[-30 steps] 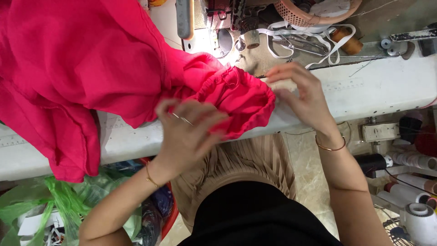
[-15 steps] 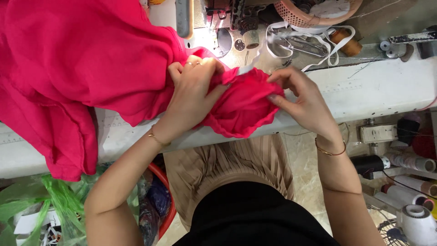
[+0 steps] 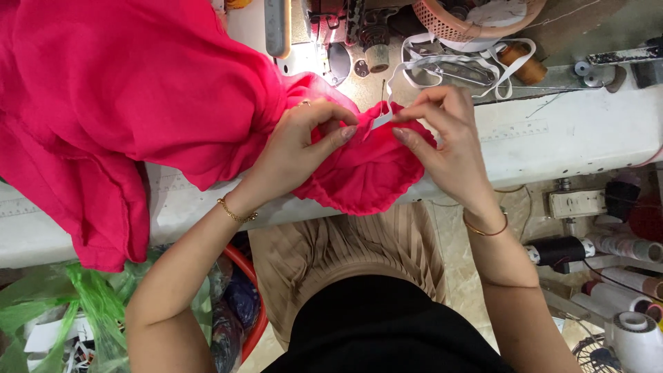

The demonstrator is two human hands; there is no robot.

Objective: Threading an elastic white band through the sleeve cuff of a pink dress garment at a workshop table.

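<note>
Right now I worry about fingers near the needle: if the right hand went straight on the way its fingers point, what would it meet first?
Most likely the left hand, close across the pink fabric; the right hand points leftward, not toward the needle.

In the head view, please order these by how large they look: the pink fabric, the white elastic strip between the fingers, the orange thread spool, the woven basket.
1. pink fabric
2. woven basket, partly cut off at the frame edge
3. orange thread spool
4. white elastic strip, mostly hidden, so unsure against the spool
</note>
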